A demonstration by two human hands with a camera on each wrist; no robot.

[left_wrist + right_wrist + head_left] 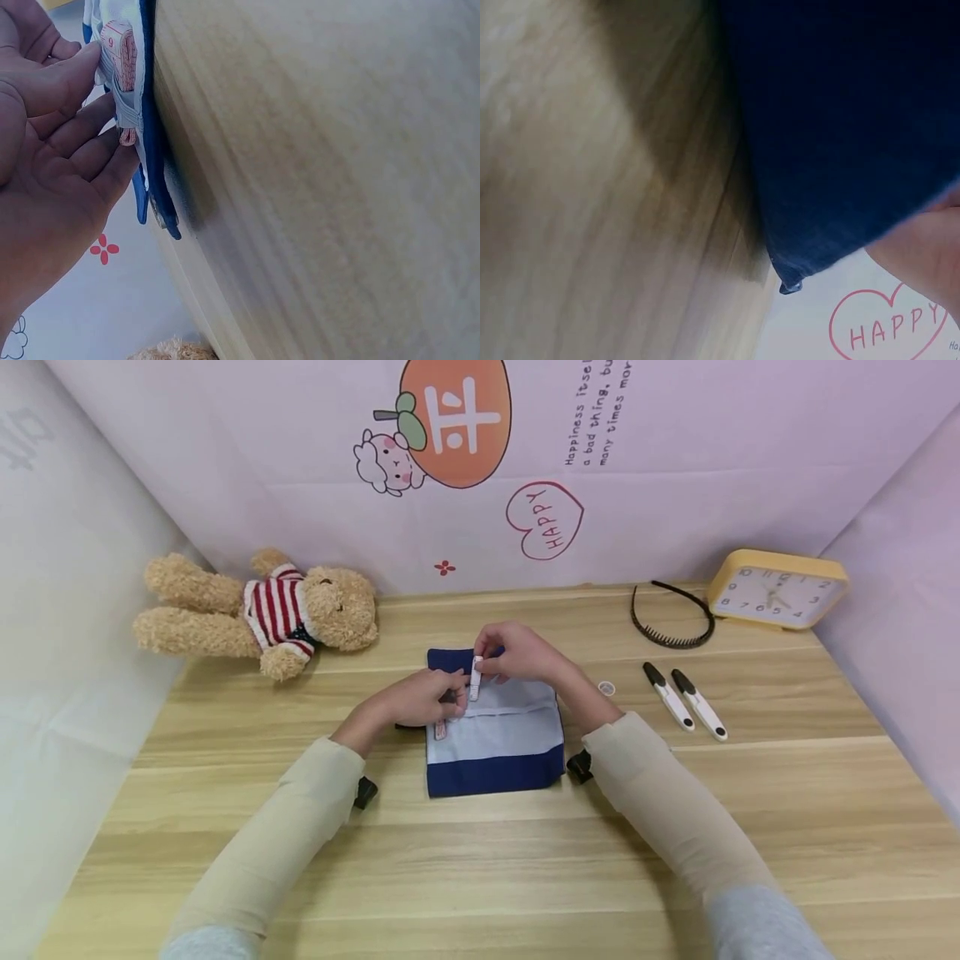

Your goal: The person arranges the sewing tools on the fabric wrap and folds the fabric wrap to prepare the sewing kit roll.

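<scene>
Head view: mid-frame, the right hand (516,652) pinches a white strip (475,683) over the spread pouch (491,779); the left hand (422,696) is beside it, its grip unclear to me. One folded tape (440,730) sits under elastic (130,114); the strip apparently doesn't yet. Two snips (671,700) lie right.

White strip (476,681), its markings too small for reading

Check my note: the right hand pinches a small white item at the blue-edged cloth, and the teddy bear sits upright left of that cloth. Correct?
Not quite: the head view shows the teddy bear lying down, not sitting upright. The right hand is as noted.
</scene>
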